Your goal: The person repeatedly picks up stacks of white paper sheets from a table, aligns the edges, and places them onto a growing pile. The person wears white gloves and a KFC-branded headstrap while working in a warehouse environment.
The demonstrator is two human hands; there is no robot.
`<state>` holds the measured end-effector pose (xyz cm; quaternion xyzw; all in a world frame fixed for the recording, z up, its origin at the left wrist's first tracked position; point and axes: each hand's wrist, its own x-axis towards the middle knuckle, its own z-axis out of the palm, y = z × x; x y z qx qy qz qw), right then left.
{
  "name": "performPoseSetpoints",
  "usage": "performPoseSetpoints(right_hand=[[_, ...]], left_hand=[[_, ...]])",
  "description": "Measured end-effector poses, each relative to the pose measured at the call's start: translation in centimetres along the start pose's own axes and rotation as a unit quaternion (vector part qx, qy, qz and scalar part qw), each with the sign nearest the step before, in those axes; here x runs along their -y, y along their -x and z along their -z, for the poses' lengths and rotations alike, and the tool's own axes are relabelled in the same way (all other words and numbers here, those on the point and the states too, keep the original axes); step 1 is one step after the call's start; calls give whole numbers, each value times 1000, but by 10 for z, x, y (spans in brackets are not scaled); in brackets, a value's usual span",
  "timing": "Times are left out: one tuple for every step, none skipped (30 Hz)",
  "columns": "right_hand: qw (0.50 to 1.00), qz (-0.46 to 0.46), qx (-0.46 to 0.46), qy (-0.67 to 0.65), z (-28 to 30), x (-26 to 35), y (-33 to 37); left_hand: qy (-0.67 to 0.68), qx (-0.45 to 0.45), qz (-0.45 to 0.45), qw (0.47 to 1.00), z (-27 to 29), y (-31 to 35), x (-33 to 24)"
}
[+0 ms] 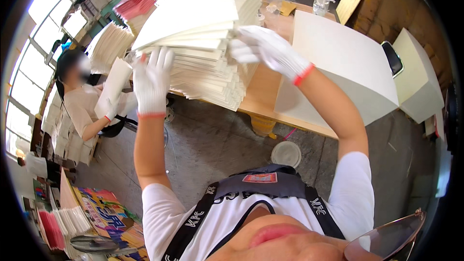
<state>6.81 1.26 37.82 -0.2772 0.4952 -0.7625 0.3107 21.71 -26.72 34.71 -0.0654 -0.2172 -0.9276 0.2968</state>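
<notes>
Left hand [152, 79], white knit glove, fingers spread flat against the tall fanned stack of cream card sheets [203, 63] at frame centre-top, steadying its side. Right hand [270, 48] pinches upper sheets, lifting them. Stack sits on wooden table [263, 92]; seated co-worker [84, 101] far left.

Brightness: bright daylight overall, colours clear.
Light source: tall windows [34, 43] at the left rim, blown out to plain white.
Glare: the top sheets of the cream paper stack [203, 19] and the white block [348, 63] on the worktop [263, 92] are near washed out; the white gloves of the left hand [152, 79] and right hand [270, 48] lose their knit detail.
Shadows: soft, under the worktop edge and on the grey floor [217, 140].
Distortion: strong fisheye (straight edges bow toward the rim), with a black vignette in the corners.
Blur: the right hand's fingertips are slightly smeared; the sunglasses lens [386, 239] at the bottom edge is out of focus.
</notes>
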Motion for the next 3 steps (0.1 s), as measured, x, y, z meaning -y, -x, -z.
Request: performPoseSetpoints(right_hand=[[997, 3, 12, 72, 11, 6, 9], [989, 8, 26, 146, 26, 13, 11], [988, -4, 35, 148, 24, 9, 7]], left_hand=[[-62, -4, -66, 996, 7, 25, -2], [-122, -11, -134, 983, 20, 45, 0], [-185, -26, -187, 964, 40, 64, 6]])
